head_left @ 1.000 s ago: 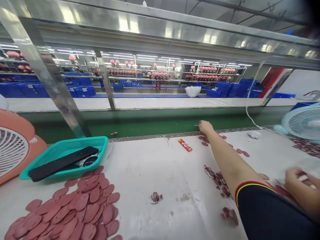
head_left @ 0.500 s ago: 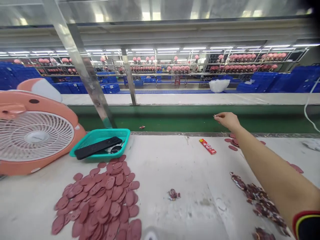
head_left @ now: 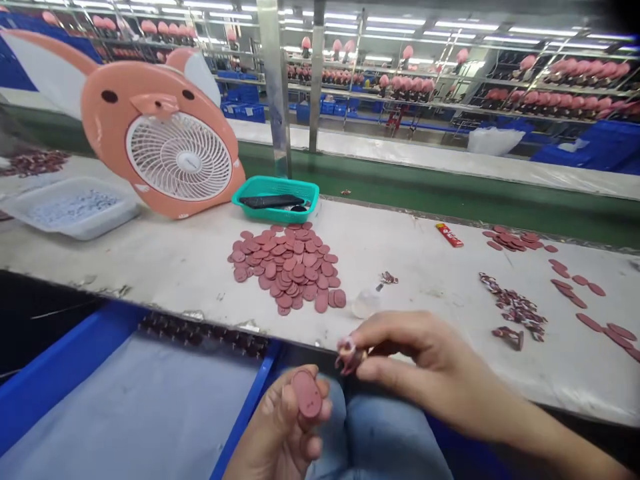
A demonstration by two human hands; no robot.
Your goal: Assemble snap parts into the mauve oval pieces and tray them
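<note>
My left hand is closed on a flat oval dark-pink disc with small holes near one end, gripped between thumb and fingers. Close beside it, my right hand pinches a small brownish-red and white figure, whose exact kind I cannot make out. A small gap separates the figure from the disc. Both hands are over my lap, at the table's front edge. Beyond them lies a big heap of similar oval discs. A small clear bottle stands on the table just behind my right hand.
An orange animal-shaped fan stands left of a teal basket. A white tray is further left, and a blue crate below the table edge. Small figures, loose discs and a red packet lie right.
My right hand has come back from over the green strip to the table's front edge, now holding the figure. My left hand has entered view with a disc. The view has swung left and down.
</note>
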